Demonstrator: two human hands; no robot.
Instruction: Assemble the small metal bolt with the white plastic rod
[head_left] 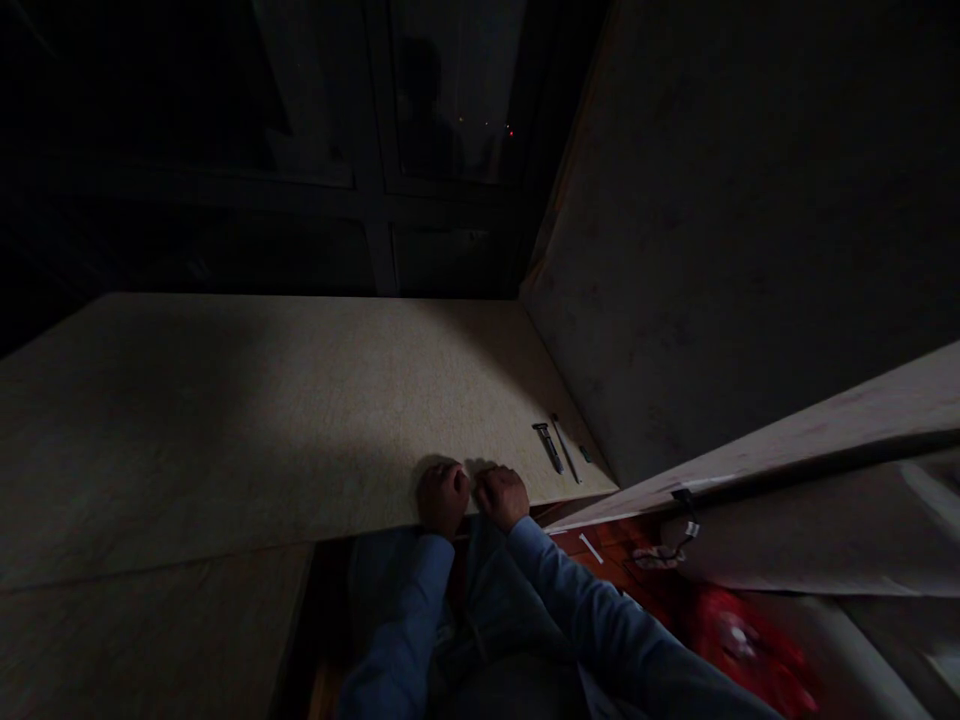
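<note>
Both hands rest on the front edge of a pale, speckled tabletop (pixel 337 400), close beside each other with a narrow gap between them. My left hand (pixel 444 497) is curled into a loose fist, and nothing shows in it. Fingers folded in, my right hand (pixel 504 495) lies just to its right, also without a visible object. Right of that hand, apart from it, lies what looks like a razor (pixel 548 447) with a dark handle. A thin dark stick like a pen (pixel 566 450) lies alongside, then a small dark piece (pixel 584 454).
A dark window (pixel 450 240) stands behind the tabletop, and a wall (pixel 637 300) rises on the right. On the reddish floor (pixel 611 545) lie a white strip (pixel 591 548) and a cable plug (pixel 691 528). A red bag (pixel 750 650) sits at lower right. The room is dim.
</note>
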